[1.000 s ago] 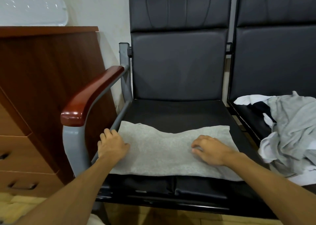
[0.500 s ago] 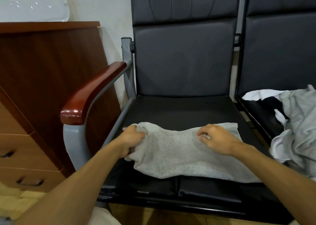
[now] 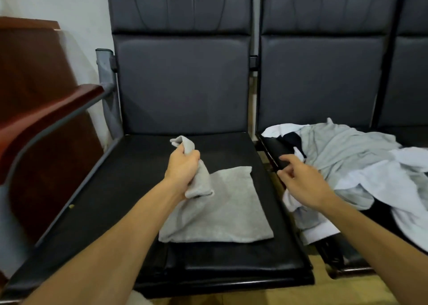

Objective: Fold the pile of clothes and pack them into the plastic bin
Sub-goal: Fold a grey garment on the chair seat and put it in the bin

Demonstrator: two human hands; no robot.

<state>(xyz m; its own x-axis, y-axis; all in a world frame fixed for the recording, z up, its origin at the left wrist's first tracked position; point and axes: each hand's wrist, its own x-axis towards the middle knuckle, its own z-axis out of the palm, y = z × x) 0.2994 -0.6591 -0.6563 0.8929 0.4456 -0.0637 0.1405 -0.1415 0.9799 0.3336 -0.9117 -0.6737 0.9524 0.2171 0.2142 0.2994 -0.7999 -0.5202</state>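
Left hand [image 3: 183,168] clenched round a bunched end of the gray garment [image 3: 222,212] - the cloth sticks out above the fist and hangs below it, lifted off the seat. The palm side of the grip is hidden, so I can't make out how many layers it holds. The rest of the garment lies flat on the black chair seat [image 3: 120,177], right of centre, with its near edge partly covered by the left forearm. The folds underneath can't be read.

Right hand [image 3: 303,182] is released, holding nothing, with its fingers loosely spread and the index finger stretched toward the far left. It sits over the gap between the two seats, at the left edge of the clothes pile [image 3: 347,156]. It overlaps white cloth in the view - can't tell if it touches it.

The pile is on the right-hand seat: gray, white and a bit of black fabric, all crumpled, so single items are hard to separate. Its right part is cut off by the frame edge, and its near part is hidden behind the right forearm.

At left is a red-brown wooden armrest [image 3: 46,112] on a gray frame, motion-blurred. Behind it is a dark wooden cabinet [image 3: 30,61], also blurred and cropped at the frame edge. The chair backs are cut off at the top. A strip of wood floor [image 3: 347,290] shows at the near right.
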